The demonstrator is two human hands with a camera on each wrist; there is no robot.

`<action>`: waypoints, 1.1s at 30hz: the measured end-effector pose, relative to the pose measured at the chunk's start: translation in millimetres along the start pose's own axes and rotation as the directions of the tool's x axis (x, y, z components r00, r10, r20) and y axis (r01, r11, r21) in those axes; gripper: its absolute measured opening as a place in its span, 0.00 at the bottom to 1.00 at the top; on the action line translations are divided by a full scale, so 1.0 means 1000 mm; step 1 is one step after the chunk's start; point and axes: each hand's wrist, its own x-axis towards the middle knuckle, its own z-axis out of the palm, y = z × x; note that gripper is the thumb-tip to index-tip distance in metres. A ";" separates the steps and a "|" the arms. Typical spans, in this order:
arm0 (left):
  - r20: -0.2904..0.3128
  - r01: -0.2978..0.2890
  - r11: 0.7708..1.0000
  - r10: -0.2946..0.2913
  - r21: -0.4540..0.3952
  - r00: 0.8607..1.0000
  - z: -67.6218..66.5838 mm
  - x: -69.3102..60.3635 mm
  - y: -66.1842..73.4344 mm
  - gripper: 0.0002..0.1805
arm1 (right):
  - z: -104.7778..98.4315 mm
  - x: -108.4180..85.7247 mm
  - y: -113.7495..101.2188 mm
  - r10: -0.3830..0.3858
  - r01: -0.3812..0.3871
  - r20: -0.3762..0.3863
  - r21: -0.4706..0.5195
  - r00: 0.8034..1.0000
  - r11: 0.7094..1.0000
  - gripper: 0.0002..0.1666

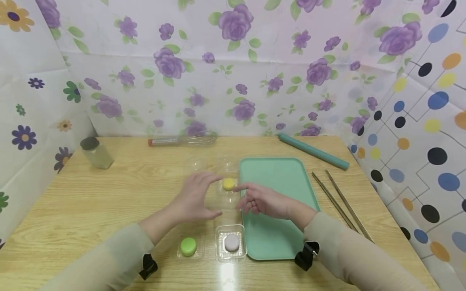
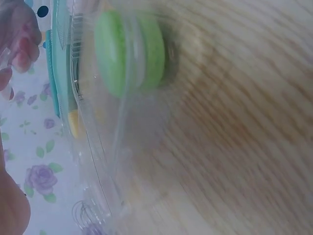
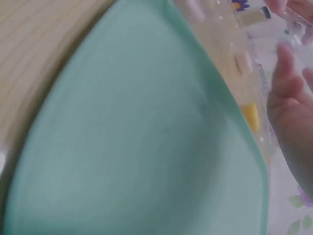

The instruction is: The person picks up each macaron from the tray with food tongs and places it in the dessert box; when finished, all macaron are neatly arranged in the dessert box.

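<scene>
Between my two hands is a clear plastic box (image 1: 227,200), hard to make out. My left hand (image 1: 193,198) spans its left side, thumb near and fingers far. At its right side are the curled fingers of my right hand (image 1: 267,201); the right wrist view shows fingertips against the clear plastic (image 3: 296,23). A yellow macaron (image 1: 228,184) shows between the fingertips. Nearer me a green macaron (image 1: 188,246) sits in a clear box, left of a lilac macaron (image 1: 231,243) in another. The left wrist view has the green macaron (image 2: 129,53) close up.
A green tray (image 1: 278,238) lies under my right forearm. Farther right are a teal rolling pin (image 1: 314,151) and two long metal rods (image 1: 344,202). A whisk (image 1: 182,140) lies at the back edge, and a dark-lidded jar (image 1: 97,153) stands at the back left.
</scene>
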 end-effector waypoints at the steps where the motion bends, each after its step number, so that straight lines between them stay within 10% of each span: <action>1: -0.010 -0.021 1.000 0.022 0.020 1.000 0.000 0.000 0.000 0.49 | 0.001 0.001 -0.001 0.033 -0.034 0.018 0.064 0.999 0.997 0.36; 6: -0.063 -0.164 0.975 0.175 0.152 0.983 0.002 -0.001 -0.005 0.48 | 0.002 0.004 -0.003 0.134 -0.142 0.056 0.195 0.989 0.970 0.42; 14: -0.146 -0.356 0.895 0.403 0.269 0.904 0.007 0.001 -0.012 0.51 | 0.004 0.006 -0.002 0.169 -0.186 0.092 0.232 0.981 0.955 0.40; 18: -0.118 -0.356 0.893 0.399 0.275 0.910 0.005 0.000 -0.010 0.52 | 0.005 0.007 -0.001 0.179 -0.194 0.085 0.212 0.980 0.958 0.39; 24: 0.072 -0.090 0.996 0.088 0.016 0.994 -0.005 -0.006 -0.002 0.52 | 0.003 0.007 0.001 0.108 -0.108 -0.009 0.013 0.994 0.994 0.34; 28: 0.210 0.133 0.976 -0.095 -0.173 0.973 -0.008 -0.006 -0.001 0.45 | 0.000 0.007 0.006 -0.045 0.031 -0.057 -0.230 0.997 0.973 0.26; 33: 0.320 0.260 0.901 -0.147 -0.347 0.936 -0.006 -0.004 -0.001 0.37 | 0.000 0.005 0.008 -0.195 0.141 -0.089 -0.418 0.977 0.898 0.24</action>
